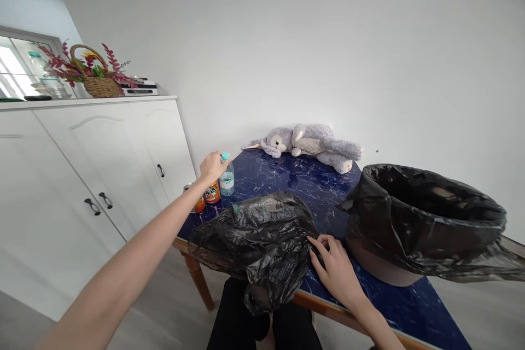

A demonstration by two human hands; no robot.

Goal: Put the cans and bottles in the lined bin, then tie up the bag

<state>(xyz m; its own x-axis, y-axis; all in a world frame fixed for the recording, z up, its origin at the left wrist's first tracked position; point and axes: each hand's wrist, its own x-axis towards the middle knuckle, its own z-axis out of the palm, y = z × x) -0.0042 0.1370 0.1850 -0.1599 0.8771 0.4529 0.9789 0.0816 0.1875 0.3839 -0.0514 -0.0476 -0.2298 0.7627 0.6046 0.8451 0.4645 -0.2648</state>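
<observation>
My left hand [212, 166] reaches out over the far left corner of the blue marbled table [295, 180], its fingers curled round the top of an orange drink can [212, 193]. A small water bottle [227, 176] with a teal cap stands just right of that hand, and a second can [198, 203] stands to the left. My right hand [334, 268] pinches the edge of a crumpled black plastic bag [256, 240] that lies on the table's near edge with something bulky inside.
A bin lined with a black bag [422, 219] stands on the table at the right. A grey plush rabbit [311, 145] lies against the far wall. White cabinets [82, 175] at the left carry a flower basket [96, 74].
</observation>
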